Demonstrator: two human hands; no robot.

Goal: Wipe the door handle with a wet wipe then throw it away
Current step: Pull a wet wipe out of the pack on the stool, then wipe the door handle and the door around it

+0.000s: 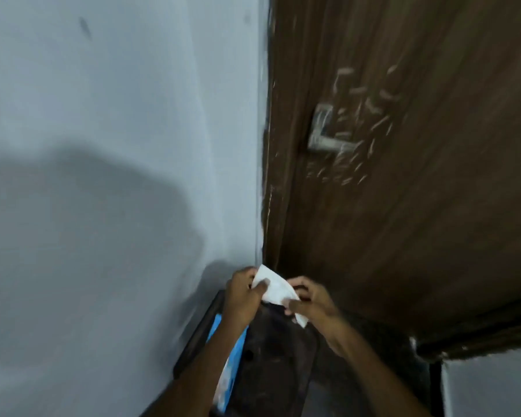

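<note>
Wet wipe (275,291) sits pinched between both hands low in the view, over the far end of a dark stool-like stand (271,365) set against the wall. The left hand (242,296) grips its upper left corner, thumb on top and fingers curled behind; the right hand (312,299) pinches the lower right edge, fingers closed on the sheet. The wipe looks partly folded and stretched between them — so the step in hand reads as readying the wipe, spreading or folding it, with no wiping begun yet.

The door handle (324,132) is well apart from the hands, higher up on the brown wooden door (418,206), a pale metal plate and lever near the door's left edge; blur hides its finer shape. The next move calls for lifting the wipe up to that lever, wrapping the sheet around the metal with one hand and rubbing along it, while keeping a firm hold so the damp sheet does not slip.

On the stand, along its left edge, lies a blue and white packet (227,371) — likely the wipes pack, partly hidden under the left forearm. A pale blue-grey wall (103,145) fills the left side, meeting the door frame. No bin shows in view
</note>
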